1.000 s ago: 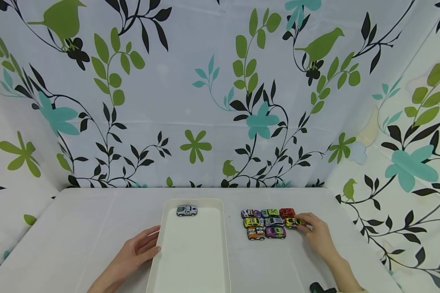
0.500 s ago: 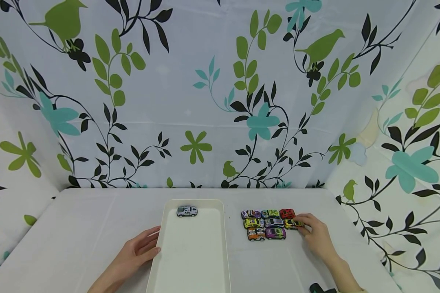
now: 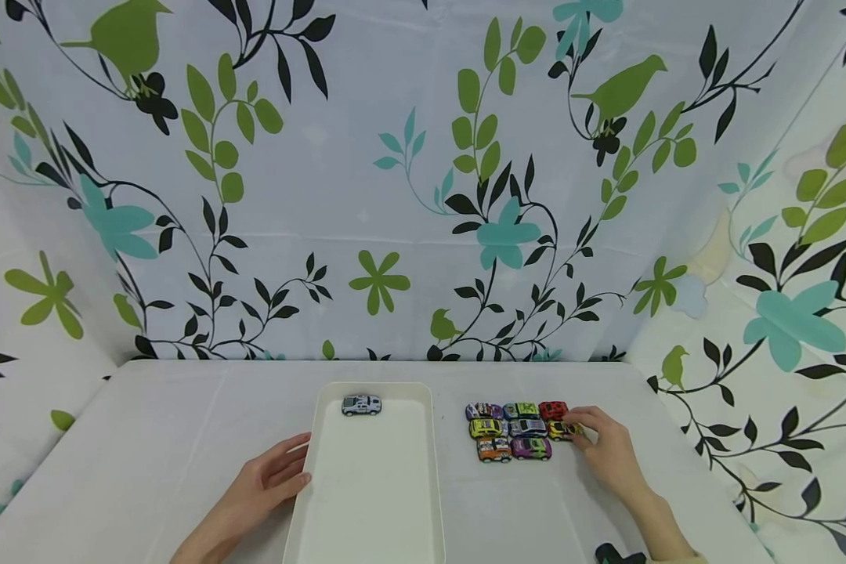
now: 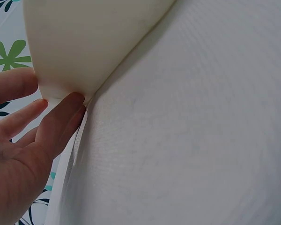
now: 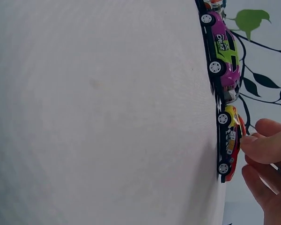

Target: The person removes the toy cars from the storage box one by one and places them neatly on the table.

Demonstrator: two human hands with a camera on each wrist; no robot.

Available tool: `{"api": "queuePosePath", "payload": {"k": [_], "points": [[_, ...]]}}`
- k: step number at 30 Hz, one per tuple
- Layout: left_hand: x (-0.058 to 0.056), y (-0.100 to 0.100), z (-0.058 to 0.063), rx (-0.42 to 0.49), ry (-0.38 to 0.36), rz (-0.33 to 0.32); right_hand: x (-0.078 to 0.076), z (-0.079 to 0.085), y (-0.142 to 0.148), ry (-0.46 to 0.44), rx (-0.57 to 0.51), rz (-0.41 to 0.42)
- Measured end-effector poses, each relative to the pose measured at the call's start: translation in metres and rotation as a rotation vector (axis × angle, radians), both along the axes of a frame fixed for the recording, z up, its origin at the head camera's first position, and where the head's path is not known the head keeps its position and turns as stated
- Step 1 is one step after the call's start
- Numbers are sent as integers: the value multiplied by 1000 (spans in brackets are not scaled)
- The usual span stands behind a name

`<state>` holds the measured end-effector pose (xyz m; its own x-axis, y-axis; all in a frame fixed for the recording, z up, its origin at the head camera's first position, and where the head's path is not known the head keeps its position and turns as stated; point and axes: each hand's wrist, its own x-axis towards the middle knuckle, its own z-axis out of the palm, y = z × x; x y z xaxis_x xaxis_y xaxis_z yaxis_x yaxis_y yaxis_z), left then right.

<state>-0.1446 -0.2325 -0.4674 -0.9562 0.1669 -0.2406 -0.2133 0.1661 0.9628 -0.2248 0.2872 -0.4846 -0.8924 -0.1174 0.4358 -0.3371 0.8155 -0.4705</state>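
My right hand [image 3: 609,450] pinches a yellow toy car [image 3: 560,430] at the right end of the middle row of a small block of toy cars. Seen from the right wrist, the thumb lies on the top of that yellow-and-red car [image 5: 230,145], whose wheels are at the table surface. A purple-and-green toy car [image 5: 225,51] stands close by it. My left hand [image 3: 257,486] rests against the left side of a cream tray [image 3: 366,501], its fingers fairly straight. In the left wrist view the fingertips touch the tray's outer wall [image 4: 84,51].
A silver toy car [image 3: 361,405] sits in the tray's far left corner. Beside the held car stand a red [image 3: 553,410], a grey [image 3: 527,428], an orange [image 3: 493,450] and other toy cars. A dark object [image 3: 619,554] lies at the front edge. Patterned cloth [image 3: 395,196] hangs behind the white table.
The right hand and the yellow car have shifted very slightly left toward the other cars. The left hand, the tray and the silver car stay in place.
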Motion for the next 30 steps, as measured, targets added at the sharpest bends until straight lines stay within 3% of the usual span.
{"api": "queuePosePath", "payload": {"k": [6,13,30], "points": [[0,-2,-2,6,42,-29,-1,12,-15,17,19,37],[0,-2,-2,13,39,-24,1,33,-49,17,9,131],[1,-1,-5,13,28,-13,-3,72,-171,-86,6,365]]}}
